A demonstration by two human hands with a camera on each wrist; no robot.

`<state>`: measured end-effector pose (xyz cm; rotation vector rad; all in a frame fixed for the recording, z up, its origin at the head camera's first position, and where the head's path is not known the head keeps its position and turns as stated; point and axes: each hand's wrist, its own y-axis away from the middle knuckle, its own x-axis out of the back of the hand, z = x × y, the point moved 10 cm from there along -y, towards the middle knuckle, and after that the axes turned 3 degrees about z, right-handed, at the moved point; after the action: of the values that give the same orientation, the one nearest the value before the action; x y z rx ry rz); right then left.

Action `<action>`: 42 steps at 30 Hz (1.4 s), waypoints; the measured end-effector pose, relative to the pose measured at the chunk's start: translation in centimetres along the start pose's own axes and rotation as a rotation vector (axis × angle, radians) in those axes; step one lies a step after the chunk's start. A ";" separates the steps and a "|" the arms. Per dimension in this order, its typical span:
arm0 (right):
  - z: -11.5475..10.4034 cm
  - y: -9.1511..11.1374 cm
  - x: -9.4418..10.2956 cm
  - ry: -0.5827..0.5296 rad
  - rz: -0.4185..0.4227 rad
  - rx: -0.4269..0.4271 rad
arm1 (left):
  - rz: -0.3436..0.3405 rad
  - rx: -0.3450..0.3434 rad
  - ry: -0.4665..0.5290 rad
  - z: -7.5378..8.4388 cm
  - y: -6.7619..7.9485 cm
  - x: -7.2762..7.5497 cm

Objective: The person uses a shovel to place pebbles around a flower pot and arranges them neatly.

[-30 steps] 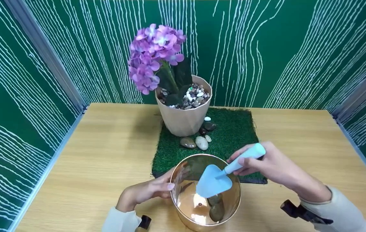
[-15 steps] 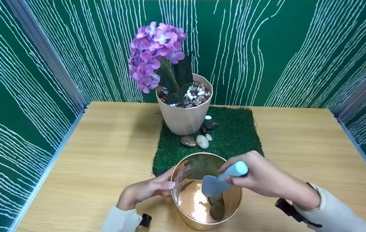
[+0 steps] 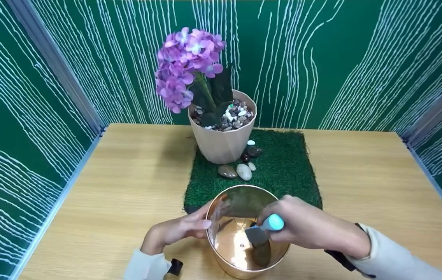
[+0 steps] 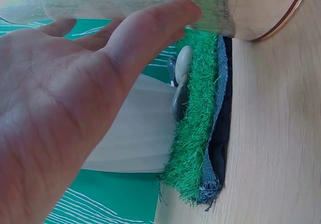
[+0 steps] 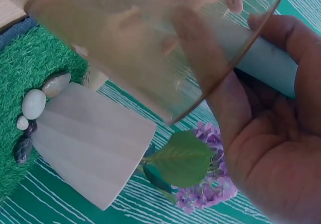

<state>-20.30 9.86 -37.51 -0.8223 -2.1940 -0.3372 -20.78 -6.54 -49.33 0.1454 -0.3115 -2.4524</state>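
A see-through amber bowl [image 3: 227, 264] stands on the table at the front in the head view. My left hand [image 3: 178, 229] holds its left side, with the thumb at the outer wall and fingers reaching round behind. My right hand [image 3: 308, 225] grips the handle of a small light-blue hand trowel [image 3: 274, 222] at the bowl's right rim. The trowel's blade [image 3: 257, 235] points down inside the bowl, over brown stones [image 3: 262, 254] at the bottom. In the right wrist view, the trowel handle [image 5: 268, 66] lies between my thumb and fingers, with part of it behind the bowl wall.
A beige pot [image 3: 223, 146] with purple flowers [image 3: 190, 66] and gravel stands on an artificial grass mat [image 3: 283, 167] behind the bowl. Several pebbles [image 3: 244, 172] lie on the mat before the pot. Green walls with white lines enclose the wooden table [image 3: 127, 175].
My right hand has moved left and toward me, lowering the trowel into the bowl. The trowel has tipped from slanting over the opening to blade down. My left hand has stayed put.
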 end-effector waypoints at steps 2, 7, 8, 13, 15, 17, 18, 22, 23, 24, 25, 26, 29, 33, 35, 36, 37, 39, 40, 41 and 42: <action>-0.1 -0.1 -0.4 0.003 -0.011 0.009 | -0.005 -0.007 0.005 0.0 0.0 0.0; -0.3 -0.2 -1.3 0.040 -0.038 0.019 | -0.005 -0.009 0.003 0.1 -0.1 -0.1; -0.3 -0.2 -1.5 0.042 -0.047 0.014 | -0.004 -0.008 0.004 0.1 -0.1 -0.1; 0.1 -0.6 -1.9 0.026 -0.076 -0.026 | 0.004 -0.011 -0.001 0.0 0.0 0.0; 0.2 -0.6 -1.8 0.023 -0.072 -0.037 | 0.013 -0.006 -0.008 -0.1 0.0 0.1; 0.3 -0.7 -1.8 0.008 -0.076 -0.048 | 0.019 -0.004 -0.019 -0.1 0.0 0.1; 0.3 -0.7 -1.9 -0.002 -0.083 -0.050 | 0.021 -0.001 -0.022 -0.1 0.0 0.1; 0.3 -0.7 -2.3 -0.046 -0.121 -0.051 | 0.022 0.004 -0.024 -0.1 0.0 0.1; 0.2 -0.8 -2.4 -0.046 -0.126 -0.043 | 0.024 0.005 -0.025 -0.1 0.0 0.1; 0.1 -0.8 -2.4 -0.041 -0.127 -0.031 | 0.023 0.005 -0.025 -0.1 0.0 0.1; 0.0 -0.8 -2.5 -0.042 -0.128 -0.027 | 0.025 0.006 -0.024 -0.1 0.1 0.2; -0.1 -0.8 -2.5 -0.044 -0.126 -0.022 | 0.026 0.007 -0.022 -0.1 0.1 0.2; -0.2 -1.0 -2.6 -0.070 -0.122 -0.015 | 0.021 0.002 -0.019 -0.1 0.1 0.1; 0.1 -1.1 -2.7 -0.126 -0.146 -0.067 | 0.016 -0.002 -0.009 -0.1 0.1 0.1; 0.3 -1.3 -2.9 -0.134 -0.163 -0.091 | 0.020 0.005 -0.002 -0.1 0.1 0.1; 0.3 -1.3 -2.9 -0.133 -0.169 -0.098 | 0.020 0.008 0.001 -0.1 0.1 0.1; 0.4 -1.4 -3.0 -0.133 -0.172 -0.105 | 0.021 0.010 0.001 -0.1 0.1 0.1; 0.5 -1.5 -3.0 -0.140 -0.169 -0.112 | 0.020 0.008 -0.004 -0.1 0.1 0.1; 0.6 -1.5 -3.0 -0.149 -0.164 -0.117 | 0.018 0.007 -0.006 0.0 0.1 0.1; 0.7 -1.5 -2.9 -0.159 -0.160 -0.126 | 0.017 0.005 -0.008 0.0 0.1 0.1; 0.8 -1.5 -2.8 -0.166 -0.153 -0.130 | 0.016 -0.003 -0.013 0.1 0.1 0.1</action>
<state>-20.28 7.79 -40.08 -0.7775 -2.4176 -0.5079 -20.81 -6.61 -49.25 0.1250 -0.3137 -2.4389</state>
